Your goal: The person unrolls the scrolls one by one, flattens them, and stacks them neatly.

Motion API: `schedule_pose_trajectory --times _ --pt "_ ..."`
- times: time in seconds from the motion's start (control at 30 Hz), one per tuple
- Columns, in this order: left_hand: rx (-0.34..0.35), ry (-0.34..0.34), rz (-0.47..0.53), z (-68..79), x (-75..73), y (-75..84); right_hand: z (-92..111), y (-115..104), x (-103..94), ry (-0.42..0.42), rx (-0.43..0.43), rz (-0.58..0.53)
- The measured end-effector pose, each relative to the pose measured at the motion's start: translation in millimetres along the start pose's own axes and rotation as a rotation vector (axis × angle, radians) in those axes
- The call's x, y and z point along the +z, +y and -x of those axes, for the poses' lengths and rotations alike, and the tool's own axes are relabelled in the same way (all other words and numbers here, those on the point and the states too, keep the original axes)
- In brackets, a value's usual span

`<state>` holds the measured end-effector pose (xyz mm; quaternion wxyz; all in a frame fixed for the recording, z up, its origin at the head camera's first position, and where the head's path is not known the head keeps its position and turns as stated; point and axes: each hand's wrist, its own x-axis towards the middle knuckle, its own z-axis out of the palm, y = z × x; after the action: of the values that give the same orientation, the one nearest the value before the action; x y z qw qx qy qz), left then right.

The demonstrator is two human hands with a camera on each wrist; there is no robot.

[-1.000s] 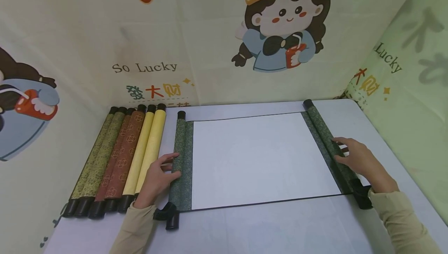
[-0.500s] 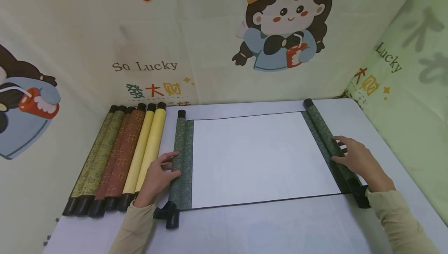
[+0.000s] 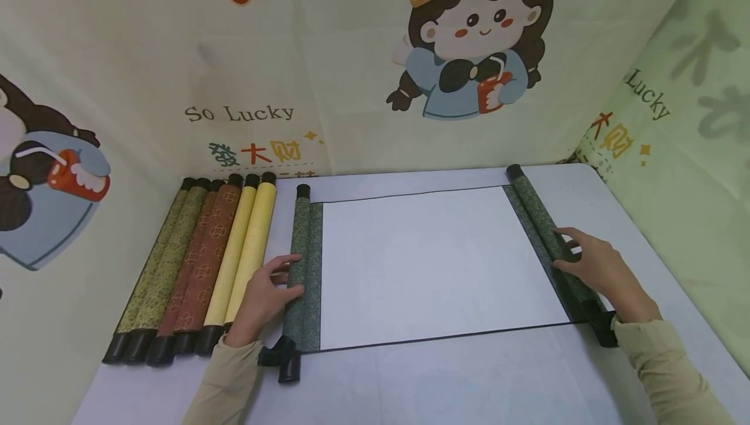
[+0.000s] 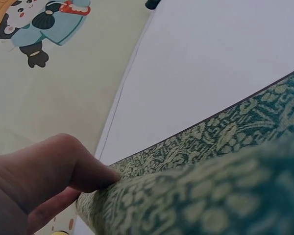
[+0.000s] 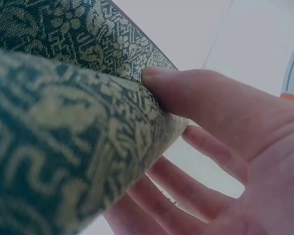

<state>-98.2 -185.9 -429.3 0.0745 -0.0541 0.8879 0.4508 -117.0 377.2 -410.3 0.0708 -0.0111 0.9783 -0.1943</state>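
Observation:
A hanging scroll (image 3: pixel 439 269) lies unrolled on the table, its blank white sheet framed by dark green patterned cloth at both ends. My left hand (image 3: pixel 262 298) grips the left green roll (image 3: pixel 300 236) from its outer side, thumb on top. In the left wrist view, that thumb (image 4: pixel 95 169) presses on the patterned cloth (image 4: pixel 196 191). On the far side, my right hand (image 3: pixel 606 269) holds the right green roll (image 3: pixel 536 210) between thumb and fingers. The right wrist view shows its thumb (image 5: pixel 186 93) on top and other fingers (image 5: pixel 171 210) reaching beneath the roll.
Left of the open scroll, rolled scrolls lie side by side: olive green ones (image 3: pixel 170 262), reddish brown ones (image 3: pixel 208 256) and yellow ones (image 3: pixel 252 243), all with black end knobs. A printed cloth backdrop (image 3: pixel 351 73) rises behind the white table (image 3: pixel 439 386).
My right hand has shifted very slightly left along with its cuff. The left hand and the scroll stay where they were; the head view sways a little.

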Motion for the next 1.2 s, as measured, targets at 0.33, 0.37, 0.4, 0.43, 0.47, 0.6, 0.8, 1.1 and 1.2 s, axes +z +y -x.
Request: schedule_pose_trajectory --times 0.33,0.37,0.4,0.43,0.47,0.6,0.8,1.1,1.2 --pt "0.036 -0.004 -0.028 -2.6 -4.6 1.8 -1.3 -5.1 -4.7 -0.026 0.002 -0.005" --pt "0.030 -0.005 -0.030 -3.1 -4.6 2.0 -1.8 -5.3 -5.1 -0.028 0.005 -0.004" --pt "0.022 -0.006 -0.030 -3.9 -4.5 2.1 -2.3 -5.4 -5.4 -0.034 0.011 -0.007" --pt "0.015 -0.007 -0.029 -4.7 -4.4 2.3 -2.8 -5.3 -5.8 -0.039 0.015 -0.009" --pt "0.006 -0.010 -0.028 -5.5 -4.4 2.4 -3.1 -5.0 -6.1 -0.042 0.016 -0.010" --pt "-0.021 -0.024 -0.001 -7.4 -5.8 4.6 -4.0 -1.1 -6.8 -0.044 0.013 -0.019" --pt "-0.005 -0.036 0.020 -11.0 -8.4 9.3 -2.3 3.9 -9.1 -0.048 0.008 -0.037" --pt "-0.008 -0.065 0.098 -13.9 -4.6 11.1 -3.3 5.0 -16.6 -0.022 0.015 -0.019" --pt "0.008 -0.071 0.130 -13.9 -2.8 12.6 -3.7 6.6 -20.1 -0.006 0.017 -0.008"
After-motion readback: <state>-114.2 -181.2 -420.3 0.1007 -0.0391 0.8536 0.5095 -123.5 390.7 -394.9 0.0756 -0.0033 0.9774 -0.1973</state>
